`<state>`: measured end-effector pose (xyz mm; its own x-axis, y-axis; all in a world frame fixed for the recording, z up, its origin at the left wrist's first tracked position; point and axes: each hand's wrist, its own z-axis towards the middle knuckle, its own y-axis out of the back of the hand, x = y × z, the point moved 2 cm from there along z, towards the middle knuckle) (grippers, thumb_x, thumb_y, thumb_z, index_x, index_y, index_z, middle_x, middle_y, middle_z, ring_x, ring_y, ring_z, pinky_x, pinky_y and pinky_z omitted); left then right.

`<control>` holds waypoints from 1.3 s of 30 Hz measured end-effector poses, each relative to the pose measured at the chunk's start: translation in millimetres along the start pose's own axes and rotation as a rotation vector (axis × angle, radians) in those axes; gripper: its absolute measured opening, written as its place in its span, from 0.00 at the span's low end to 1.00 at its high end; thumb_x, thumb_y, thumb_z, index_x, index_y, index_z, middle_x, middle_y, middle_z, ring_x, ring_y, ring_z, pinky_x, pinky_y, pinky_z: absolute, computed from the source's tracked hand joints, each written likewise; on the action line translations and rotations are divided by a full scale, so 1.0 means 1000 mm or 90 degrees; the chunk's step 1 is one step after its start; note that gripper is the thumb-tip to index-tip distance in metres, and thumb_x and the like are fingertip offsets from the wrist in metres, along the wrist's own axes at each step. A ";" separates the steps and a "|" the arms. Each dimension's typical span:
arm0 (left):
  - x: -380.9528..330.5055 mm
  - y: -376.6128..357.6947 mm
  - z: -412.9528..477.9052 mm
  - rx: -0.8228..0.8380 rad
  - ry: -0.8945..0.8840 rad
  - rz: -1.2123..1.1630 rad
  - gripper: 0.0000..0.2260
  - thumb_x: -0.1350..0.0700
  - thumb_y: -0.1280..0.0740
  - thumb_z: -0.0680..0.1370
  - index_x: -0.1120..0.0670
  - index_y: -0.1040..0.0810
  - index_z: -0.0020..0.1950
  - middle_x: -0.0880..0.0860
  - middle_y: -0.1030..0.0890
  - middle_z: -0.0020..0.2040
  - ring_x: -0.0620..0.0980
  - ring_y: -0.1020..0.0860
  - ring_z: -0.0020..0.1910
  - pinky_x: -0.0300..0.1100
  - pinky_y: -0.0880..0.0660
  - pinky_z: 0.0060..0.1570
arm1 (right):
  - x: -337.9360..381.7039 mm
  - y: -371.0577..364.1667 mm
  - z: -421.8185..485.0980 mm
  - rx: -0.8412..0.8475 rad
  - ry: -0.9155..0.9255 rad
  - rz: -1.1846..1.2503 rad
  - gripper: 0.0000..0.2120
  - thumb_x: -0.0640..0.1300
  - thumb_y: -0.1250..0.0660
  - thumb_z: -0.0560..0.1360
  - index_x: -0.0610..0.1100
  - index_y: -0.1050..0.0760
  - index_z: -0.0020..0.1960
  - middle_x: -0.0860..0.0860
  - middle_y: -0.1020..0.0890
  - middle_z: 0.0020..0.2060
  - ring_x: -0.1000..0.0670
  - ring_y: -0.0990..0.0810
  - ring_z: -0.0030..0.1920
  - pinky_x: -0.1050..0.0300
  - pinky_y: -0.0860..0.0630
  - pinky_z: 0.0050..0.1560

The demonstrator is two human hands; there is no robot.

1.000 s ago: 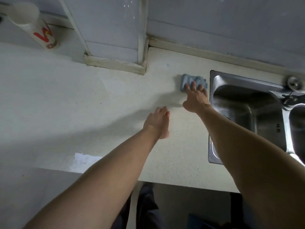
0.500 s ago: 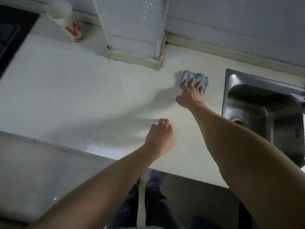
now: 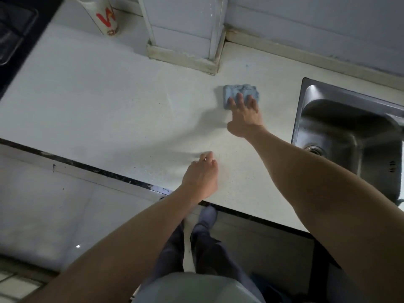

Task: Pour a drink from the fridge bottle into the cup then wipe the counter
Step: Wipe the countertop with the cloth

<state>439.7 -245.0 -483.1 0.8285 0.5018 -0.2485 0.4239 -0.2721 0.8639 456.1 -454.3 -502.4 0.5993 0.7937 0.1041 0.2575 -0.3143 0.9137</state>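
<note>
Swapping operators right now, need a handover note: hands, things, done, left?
Right hand: fingers straight, pressing the blue cloth onto the counter, left of the sink.
Left hand: loosely curled, holds nothing, over the counter near its front edge.
Cup stands by the back wall, far left; bottle not in view.
Done: cloth is on the counter; the pour cannot be checked, the cup's inside is hidden.
Left: wipe the counter, likely the wide stretch toward the cup.

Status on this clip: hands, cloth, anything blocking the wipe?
Right hand flat, fingers pressing cloth on counter. Left hand idle near counter edge. Cup far left by wall, out of the way.
</note>
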 end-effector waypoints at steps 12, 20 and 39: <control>0.005 -0.003 0.003 0.051 0.016 -0.067 0.17 0.63 0.40 0.77 0.63 0.28 0.66 0.56 0.35 0.71 0.57 0.31 0.66 0.51 0.26 0.58 | -0.082 -0.009 -0.057 0.025 -0.260 0.054 0.37 0.47 0.36 0.72 0.47 0.48 0.78 0.43 0.47 0.77 0.31 0.50 0.75 0.38 0.51 0.76; 0.013 -0.002 -0.013 0.052 0.042 -0.035 0.15 0.62 0.39 0.77 0.62 0.26 0.64 0.56 0.38 0.75 0.56 0.37 0.73 0.53 0.28 0.60 | 0.026 -0.001 -0.033 0.071 -0.174 0.100 0.37 0.50 0.42 0.78 0.43 0.55 0.80 0.39 0.57 0.79 0.30 0.60 0.76 0.37 0.58 0.76; 0.003 0.002 -0.027 0.173 0.007 0.000 0.17 0.63 0.42 0.78 0.64 0.31 0.66 0.58 0.43 0.74 0.57 0.41 0.73 0.52 0.29 0.62 | -0.065 -0.031 -0.111 0.025 -0.192 -0.015 0.37 0.43 0.35 0.69 0.47 0.46 0.75 0.41 0.44 0.74 0.34 0.44 0.72 0.43 0.47 0.75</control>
<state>432.9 -221.8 -469.9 0.8247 0.5108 -0.2429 0.5086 -0.4818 0.7136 325.1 -438.4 -494.2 0.7892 0.6126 -0.0434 0.2994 -0.3221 0.8981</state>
